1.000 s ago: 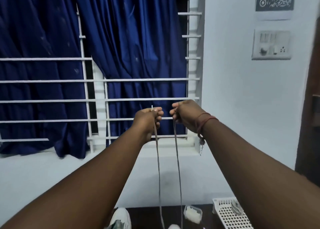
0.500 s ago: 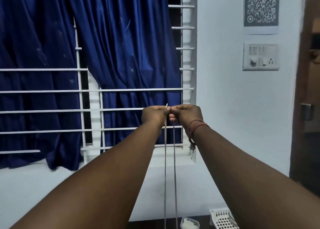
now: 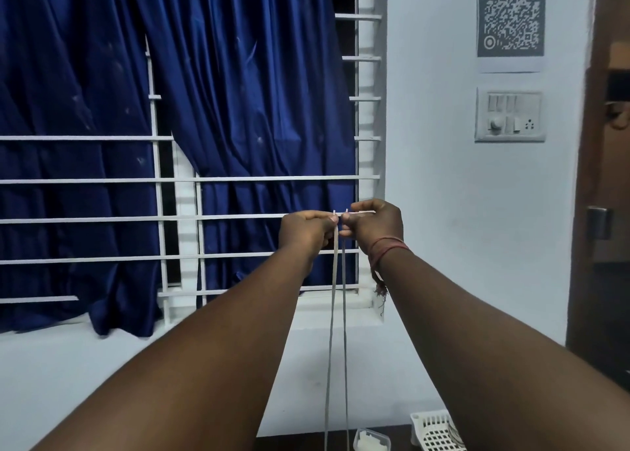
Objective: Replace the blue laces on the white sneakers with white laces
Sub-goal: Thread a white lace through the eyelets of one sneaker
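- We hold the lace [image 3: 335,331] up at arm's length: both its strands hang straight down, side by side, and run out of the bottom edge.
- Our left hand [image 3: 303,230] pinches one strand near its tip, and our right hand [image 3: 373,227] pinches the other; the two hands almost touch, with the tips level just above the fingers.
- The lace looks pale, so we judge it to be the white one, with its ends being evened out.
- The sneakers are out of view, so we cannot tell whether the blue laces are off, or how many eyelets are threaded.
- We judge tightening and tying are left, at the least.
- Lower right, a white basket [image 3: 434,430] and a small clear box [image 3: 371,440] sit on a dark table.
- Behind, blue curtains [image 3: 238,109] hang at a barred window [image 3: 204,179].
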